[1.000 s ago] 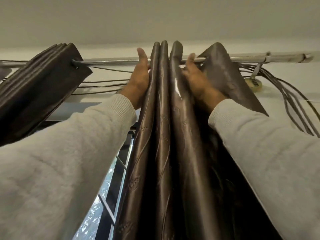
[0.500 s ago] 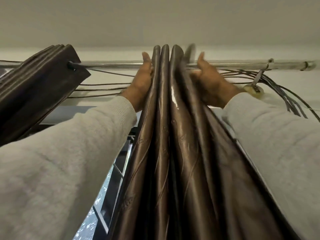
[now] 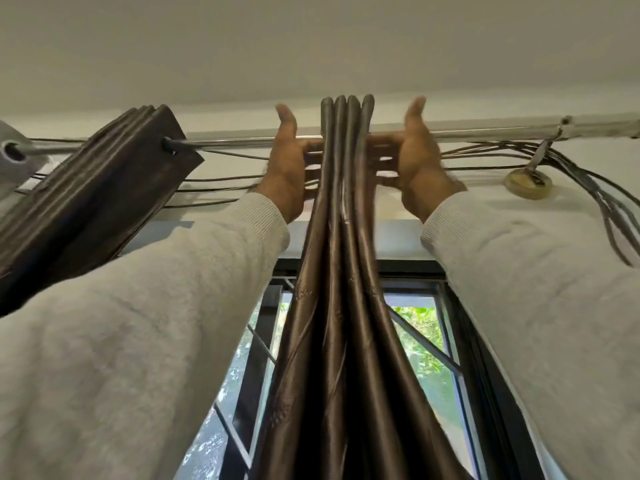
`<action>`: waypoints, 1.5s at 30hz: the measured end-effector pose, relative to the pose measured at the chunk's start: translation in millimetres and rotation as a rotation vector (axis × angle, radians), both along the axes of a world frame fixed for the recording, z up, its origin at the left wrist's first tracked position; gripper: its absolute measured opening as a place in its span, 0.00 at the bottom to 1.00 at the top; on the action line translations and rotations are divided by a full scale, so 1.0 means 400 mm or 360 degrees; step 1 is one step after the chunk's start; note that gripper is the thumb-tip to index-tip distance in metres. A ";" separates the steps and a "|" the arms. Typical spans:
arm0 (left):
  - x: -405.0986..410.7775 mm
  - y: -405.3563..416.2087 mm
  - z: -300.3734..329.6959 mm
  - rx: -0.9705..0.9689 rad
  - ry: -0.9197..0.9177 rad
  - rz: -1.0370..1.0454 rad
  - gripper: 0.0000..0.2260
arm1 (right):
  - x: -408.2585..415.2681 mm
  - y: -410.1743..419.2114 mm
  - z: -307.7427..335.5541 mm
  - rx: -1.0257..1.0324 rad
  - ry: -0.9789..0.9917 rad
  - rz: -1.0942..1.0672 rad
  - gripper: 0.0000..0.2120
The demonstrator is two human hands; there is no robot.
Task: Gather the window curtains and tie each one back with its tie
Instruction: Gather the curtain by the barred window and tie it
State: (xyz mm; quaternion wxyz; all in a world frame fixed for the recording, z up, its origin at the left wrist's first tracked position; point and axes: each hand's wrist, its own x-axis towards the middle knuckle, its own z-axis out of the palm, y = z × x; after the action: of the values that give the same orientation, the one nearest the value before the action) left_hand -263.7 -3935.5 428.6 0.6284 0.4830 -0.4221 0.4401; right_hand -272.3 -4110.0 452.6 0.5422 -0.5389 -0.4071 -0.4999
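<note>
A glossy brown curtain (image 3: 346,244) hangs from a metal rod (image 3: 235,143), gathered into a narrow bundle of several pleats at the centre. My left hand (image 3: 289,157) presses flat against the bundle's left side just below the rod, thumb up. My right hand (image 3: 415,157), slightly blurred, presses against its right side with straight fingers. A second brown curtain (image 3: 93,202) sits bunched on the rod at the left. No tie is in view.
Several dark cables (image 3: 588,174) run along the wall behind the rod and droop at the right. A roll of tape (image 3: 528,181) hangs near them. The barred window (image 3: 422,341) shows on both sides of the bundle, under the ceiling.
My right hand pushed the last wide fold leftward along the rod into the bundle. The curtain is now tighter, and the window shows to its right.
</note>
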 end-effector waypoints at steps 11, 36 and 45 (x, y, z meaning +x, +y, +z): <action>0.102 0.111 -0.171 0.0105 -0.0001 -0.0025 0.37 | 0.011 -0.020 -0.232 -0.0050 0.0033 -0.0071 0.26; 0.052 0.188 -0.707 0.0511 -0.0073 -0.0216 0.09 | -0.148 -0.033 -0.799 0.0043 0.0269 -0.0300 0.11; 0.019 0.112 -1.133 0.0483 0.0320 -0.0170 0.15 | -0.160 -0.025 -1.166 -0.0046 0.0601 -0.0217 0.12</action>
State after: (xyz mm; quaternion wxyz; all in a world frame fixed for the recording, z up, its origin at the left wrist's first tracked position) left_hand -256.0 -3890.8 -24.7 0.6098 0.5907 -0.4437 0.2870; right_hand -336.5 -4119.9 -13.7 0.5661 -0.6571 -0.2679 -0.4195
